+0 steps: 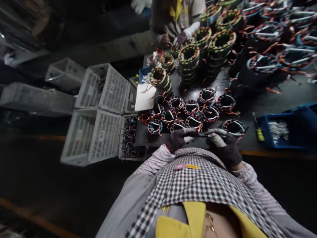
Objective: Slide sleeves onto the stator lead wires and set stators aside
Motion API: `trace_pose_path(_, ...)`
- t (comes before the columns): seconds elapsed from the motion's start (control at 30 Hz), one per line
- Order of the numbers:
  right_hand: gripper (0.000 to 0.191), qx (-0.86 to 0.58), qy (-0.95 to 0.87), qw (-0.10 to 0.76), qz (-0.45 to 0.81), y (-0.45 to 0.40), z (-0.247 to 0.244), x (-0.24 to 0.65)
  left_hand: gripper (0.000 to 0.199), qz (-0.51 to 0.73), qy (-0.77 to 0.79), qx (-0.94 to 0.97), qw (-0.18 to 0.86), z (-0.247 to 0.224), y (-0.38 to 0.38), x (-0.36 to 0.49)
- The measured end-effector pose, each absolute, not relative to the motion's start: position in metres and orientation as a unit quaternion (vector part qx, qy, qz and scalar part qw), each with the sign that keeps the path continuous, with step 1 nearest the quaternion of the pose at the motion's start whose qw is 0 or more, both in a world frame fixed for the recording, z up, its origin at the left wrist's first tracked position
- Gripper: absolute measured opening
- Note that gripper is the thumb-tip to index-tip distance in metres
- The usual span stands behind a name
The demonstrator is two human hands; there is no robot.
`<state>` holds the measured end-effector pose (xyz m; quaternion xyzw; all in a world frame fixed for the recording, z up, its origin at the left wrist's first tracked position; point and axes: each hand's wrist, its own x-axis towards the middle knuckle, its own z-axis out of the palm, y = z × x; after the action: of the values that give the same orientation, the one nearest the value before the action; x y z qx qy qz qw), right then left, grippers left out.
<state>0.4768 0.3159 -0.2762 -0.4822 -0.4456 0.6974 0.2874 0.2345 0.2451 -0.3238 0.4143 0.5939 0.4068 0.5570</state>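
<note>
My left hand, in a dark glove with pale fingertips, is closed at the table's front edge. My right hand, gloved alike, is closed just to the right. Between them runs a thin dark item, pinched from both sides; what it is I cannot make out. Right behind my hands lie several small wound coils with red and black wires and white ties. One coil sits beside my right hand's fingers.
Taller coil stacks stand farther back, near a co-worker's gloved hand. White crates and a tray of parts are at left. Rightward are a yellow-handled tool and a blue bin. A white sheet lies back left.
</note>
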Motion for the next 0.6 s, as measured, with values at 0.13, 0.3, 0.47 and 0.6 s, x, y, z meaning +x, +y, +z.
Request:
trace_pose_path(0.13, 0.049, -0.397, -0.512, 0.175, 0.742, 0.323, -0.291, 0.514, 0.058, 0.373, 0.556, 0.460, 0.583, -0.315, 0.257, 0.261)
trace_pose_path(0.3, 0.043, -0.409, -0.589, 0.174, 0.675, 0.311, -0.304, 0.537, 0.061, 0.326, 0.604, 0.477, 0.549, -0.324, 0.260, 0.300)
trace_pose_path(0.47, 0.046, -0.446, -0.528, 0.189, 0.697, 0.311, -0.302, 0.542, 0.044, 0.308, 0.632, 0.510, 0.496, -0.333, 0.267, 0.332)
trace_pose_path(0.6, 0.042, -0.450, -0.471, 0.188, 0.735, 0.320, -0.311, 0.560, 0.047, 0.250, 0.650, 0.507, 0.508, -0.346, 0.269, 0.341)
